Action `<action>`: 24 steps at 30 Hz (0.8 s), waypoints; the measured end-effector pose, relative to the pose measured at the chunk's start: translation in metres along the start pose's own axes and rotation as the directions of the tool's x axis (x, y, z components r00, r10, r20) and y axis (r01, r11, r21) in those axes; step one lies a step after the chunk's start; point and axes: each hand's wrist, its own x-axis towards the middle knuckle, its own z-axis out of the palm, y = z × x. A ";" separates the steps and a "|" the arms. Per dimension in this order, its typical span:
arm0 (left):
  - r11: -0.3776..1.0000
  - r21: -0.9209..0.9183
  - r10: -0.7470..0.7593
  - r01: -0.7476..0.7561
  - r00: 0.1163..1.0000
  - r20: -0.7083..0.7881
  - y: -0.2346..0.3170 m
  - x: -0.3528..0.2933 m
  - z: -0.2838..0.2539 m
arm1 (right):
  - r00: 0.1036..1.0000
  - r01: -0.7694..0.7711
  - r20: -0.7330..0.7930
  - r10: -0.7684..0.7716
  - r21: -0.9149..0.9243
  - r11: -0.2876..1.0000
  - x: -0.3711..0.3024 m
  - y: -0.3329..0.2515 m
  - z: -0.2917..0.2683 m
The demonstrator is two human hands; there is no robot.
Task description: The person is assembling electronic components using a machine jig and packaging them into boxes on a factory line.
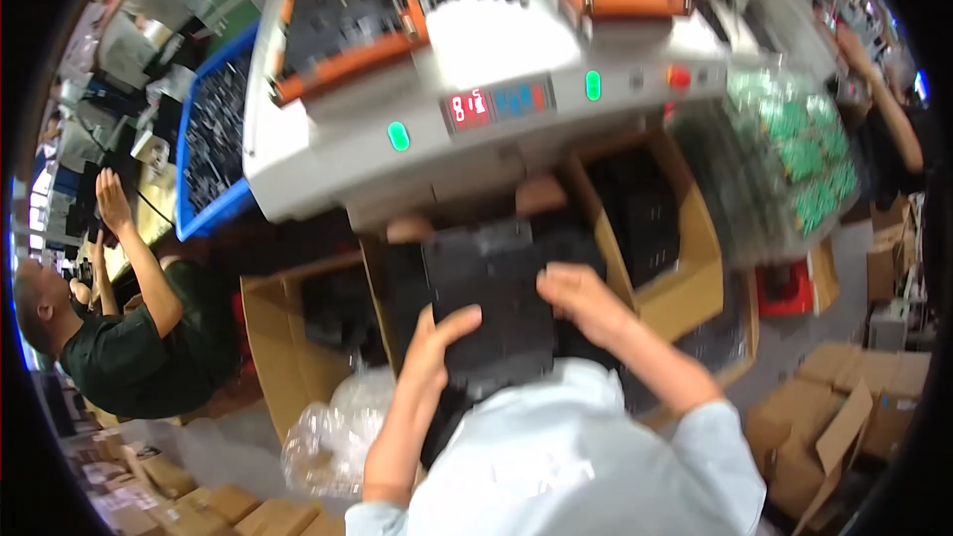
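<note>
Co-worker in a dark shirt raises a hand at far left, beside a blue tray of small dark parts. Next come an open cardboard box and, just below it, a crumpled clear plastic bag. The person's left hand grips the left edge of a black panel, its thumb laid over the top face and its other fingers largely hidden. The flat, rectangular panel looks stiff and probably light enough for two hands, its smooth face perhaps a little slippery; blur hides any delicate detail. Opposite side edges seem the safest hold, with little pressure on the face. It lies between the two hands, in front of the torso and below the front of a pale machine. The right hand closes on the panel's right edge, higher up than the left, fingers bent. Beyond it stand a second cardboard box holding dark pieces and, at right, a clear bag of green boards.
</note>
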 end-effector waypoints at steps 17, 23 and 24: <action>0.959 -0.125 0.276 -0.256 0.942 0.191 0.072 -0.015 0.014 | 0.950 0.311 0.075 -0.302 -0.256 0.915 0.008 -0.100 0.043; 0.906 -0.308 0.400 -0.289 0.824 0.402 0.065 -0.015 0.006 | 0.837 0.470 -0.106 -0.536 -0.360 0.806 0.009 -0.154 0.009; 0.895 -0.261 0.442 -0.363 0.802 0.401 0.067 -0.015 0.006 | 0.748 0.577 -0.117 -0.654 -0.372 0.727 0.008 -0.180 0.001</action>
